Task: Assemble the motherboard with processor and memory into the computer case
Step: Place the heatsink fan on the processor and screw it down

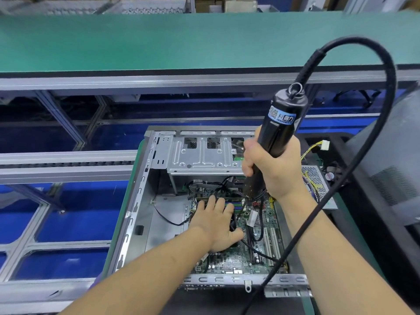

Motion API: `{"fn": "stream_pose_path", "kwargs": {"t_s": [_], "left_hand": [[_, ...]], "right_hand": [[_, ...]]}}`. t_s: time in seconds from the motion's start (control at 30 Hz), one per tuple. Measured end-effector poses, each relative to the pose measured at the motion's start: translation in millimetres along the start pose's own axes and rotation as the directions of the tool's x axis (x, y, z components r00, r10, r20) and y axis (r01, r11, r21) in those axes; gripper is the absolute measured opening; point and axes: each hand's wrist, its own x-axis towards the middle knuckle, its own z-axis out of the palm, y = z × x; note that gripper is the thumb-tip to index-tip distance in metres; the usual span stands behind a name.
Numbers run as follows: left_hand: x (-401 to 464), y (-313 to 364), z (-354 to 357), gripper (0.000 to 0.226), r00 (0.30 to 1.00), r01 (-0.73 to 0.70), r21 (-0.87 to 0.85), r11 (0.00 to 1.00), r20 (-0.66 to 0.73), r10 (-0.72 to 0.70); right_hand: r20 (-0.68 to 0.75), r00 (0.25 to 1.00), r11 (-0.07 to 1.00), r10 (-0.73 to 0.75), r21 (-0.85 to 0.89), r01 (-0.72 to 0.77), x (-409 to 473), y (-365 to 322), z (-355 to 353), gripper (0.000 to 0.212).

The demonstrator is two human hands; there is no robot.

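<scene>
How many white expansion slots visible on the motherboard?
2: the white slots lie side by side near the motherboard's right edge, right of the left hand. More may be hidden under cables or hands.

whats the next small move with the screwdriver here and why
Probably lower the screwdriver until its bit seats in a screw on the motherboard. The right hand grips it upright over the board inside the case, while the left hand rests flat on the board, apparently steadying it.

Green conveyor belt (181, 42), aluminium frame (68, 160), possibly cartons (227, 3) behind.
</scene>
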Motion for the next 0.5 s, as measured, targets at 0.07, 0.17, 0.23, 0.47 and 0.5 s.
{"fn": "stream_pose_path", "kwargs": {"t_s": [0.07, 0.17, 0.23, 0.47, 0.5], "left_hand": [[0.3, 1.1, -0.2, 0.081, 1.0, 0.006, 0.001, 1.0, 0.011, -0.006], [1.9, 1.5, -0.3, 0.084, 0.999, 0.023, -0.003, 1.0, 0.038, -0.023], [2.9, 2.0, 0.5, 0.085, 0.999, 0.024, -0.004, 1.0, 0.049, -0.024], [3.5, 3.4, 2.4, 0.087, 0.998, 0.03, 0.014, 0.999, 0.048, -0.031], [4.0, 3.6, 1.9, 0.087, 0.998, 0.03, 0.015, 0.999, 0.046, -0.031]], "right_hand": [[0.019, 1.0, 1.0, 0.013, 0.002, -0.013, 3.9, 0.5, -1.0, 0.029], [0.041, 0.999, 0.999, 0.029, 0.017, -0.03, 6.8, 2.2, 2.1, 0.026], [0.063, 0.998, 1.0, 0.024, 0.006, -0.025, 7.2, 4.2, 3.6, 0.027], [0.062, 0.996, 0.995, 0.061, 0.077, -0.066, 8.3, 7.5, 1.0, 0.025], [0.063, 0.996, 0.994, 0.063, 0.081, -0.068, 8.7, 8.5, 0.8, 0.024]]}}
